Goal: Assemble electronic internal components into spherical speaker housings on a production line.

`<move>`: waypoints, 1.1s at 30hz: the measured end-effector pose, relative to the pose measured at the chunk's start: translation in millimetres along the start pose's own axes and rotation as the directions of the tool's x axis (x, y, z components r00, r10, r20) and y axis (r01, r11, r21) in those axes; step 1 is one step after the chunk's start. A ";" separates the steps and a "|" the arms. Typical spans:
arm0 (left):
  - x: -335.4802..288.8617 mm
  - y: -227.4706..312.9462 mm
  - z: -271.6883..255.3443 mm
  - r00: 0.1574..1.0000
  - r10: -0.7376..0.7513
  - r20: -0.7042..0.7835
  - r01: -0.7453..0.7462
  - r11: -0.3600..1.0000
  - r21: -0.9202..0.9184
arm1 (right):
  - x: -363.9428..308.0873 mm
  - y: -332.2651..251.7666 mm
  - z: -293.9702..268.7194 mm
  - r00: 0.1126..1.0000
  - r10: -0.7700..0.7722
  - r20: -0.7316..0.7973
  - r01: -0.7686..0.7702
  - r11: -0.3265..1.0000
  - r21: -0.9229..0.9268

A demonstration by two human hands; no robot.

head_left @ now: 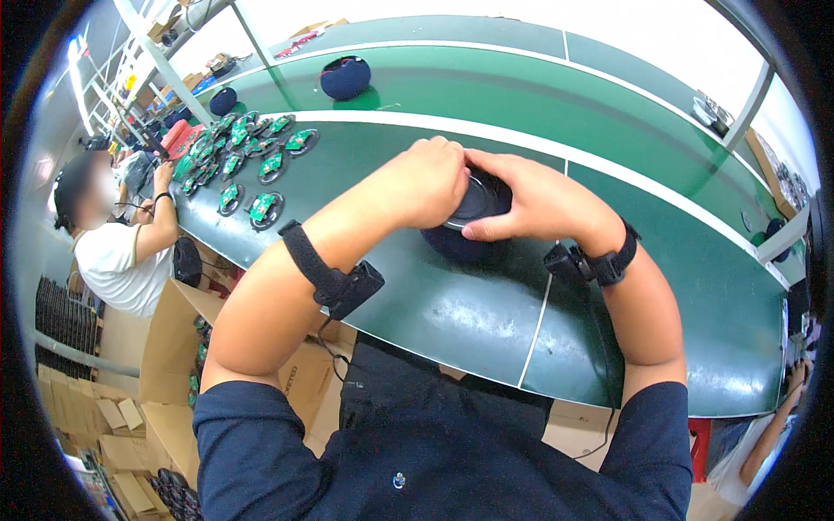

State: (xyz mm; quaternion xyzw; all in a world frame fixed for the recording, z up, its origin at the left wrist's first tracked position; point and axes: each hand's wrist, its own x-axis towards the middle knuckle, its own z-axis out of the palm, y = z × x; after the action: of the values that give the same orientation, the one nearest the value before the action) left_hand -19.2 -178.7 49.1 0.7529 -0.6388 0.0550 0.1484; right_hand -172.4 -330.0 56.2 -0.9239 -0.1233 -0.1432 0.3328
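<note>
Both my hands are at a dark navy round body (465, 247) on the green bench, with a black round cover (480, 198) on its top. My right hand (532, 193) curls around the far and right edge of the cover, its thumb lying across the near rim. On the other side, my left hand (434, 182) is closed with its knuckles up, pressed against the cover's left edge; its fingertips are hidden. Left of my hands lie several black round parts with green circuit boards (262, 208), some heaped together.
A navy ball-shaped piece (346, 78) with an opening on top sits on the green belt beyond a white rail (417, 118); another navy ball (223, 102) is farther left. A co-worker (126, 234) works at the left. Open cardboard boxes (169, 347) stand below the bench.
</note>
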 end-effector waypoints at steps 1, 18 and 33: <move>-0.6 -0.3 0.8 0.998 0.049 -0.047 -0.050 0.999 -0.019 | -0.7 -1.9 1.1 0.999 0.033 0.006 -0.033 0.999 -0.006; -16.1 25.7 2.1 0.958 0.017 -0.285 0.048 0.974 0.219 | -2.7 -0.7 3.2 0.989 0.149 -0.015 -0.149 0.988 -0.030; -14.1 21.2 -5.7 0.988 0.034 -0.150 -0.033 0.999 0.008 | -1.1 -7.8 0.5 0.993 0.122 -0.001 -0.122 0.992 0.021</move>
State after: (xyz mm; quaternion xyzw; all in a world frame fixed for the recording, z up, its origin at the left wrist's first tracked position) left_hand -41.8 -166.6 53.8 0.7362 -0.6382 0.1159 0.1933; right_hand -175.8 -324.0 59.9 -0.9260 -0.0678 -0.1225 0.3506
